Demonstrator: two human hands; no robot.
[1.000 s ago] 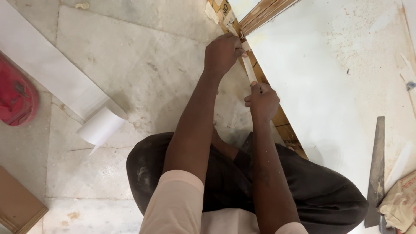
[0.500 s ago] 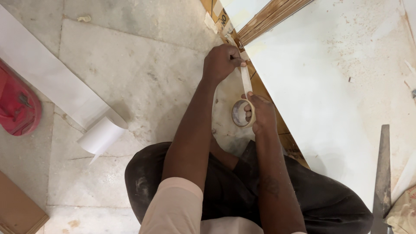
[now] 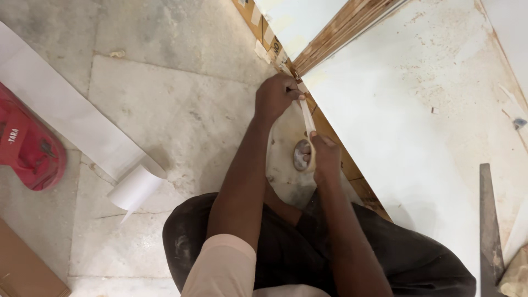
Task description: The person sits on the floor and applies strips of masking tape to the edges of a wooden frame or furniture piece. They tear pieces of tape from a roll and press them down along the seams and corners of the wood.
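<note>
Nearest the camera, the person's dark trousers [image 3: 308, 258] fill the bottom of the view, knees drawn up in a squat on the pale stone floor [image 3: 165, 110]. Just above them the right hand [image 3: 325, 157] is closed around a roll of masking tape [image 3: 303, 155], its open core facing the camera and the fingers wrapped over its outer rim. From the roll a stretched strip of tape [image 3: 307, 116] runs upward to the left hand [image 3: 278, 96], whose fingers are pinched together on the strip's far end, pressing it near the exposed edge of a white laminated board [image 3: 418, 126]. That board lies flat to the right, its brown wooden edge [image 3: 335, 137] running diagonally beside both hands, and its surface is smudged with brownish dust. At the lower right corner a dark metal blade-like tool [image 3: 489, 220] rests on the board. To the left, well apart from the hands, a partly unrolled strip of white edge banding [image 3: 82, 132] lies across the floor, its coiled end near the person's knee. Farther left a red object [image 3: 27, 148] sits on the floor, and a brown board [image 3: 22, 269] shows in the bottom left corner. Beyond the left hand, a second board's layered wooden edge [image 3: 341, 27] meets the first at an angle.
</note>
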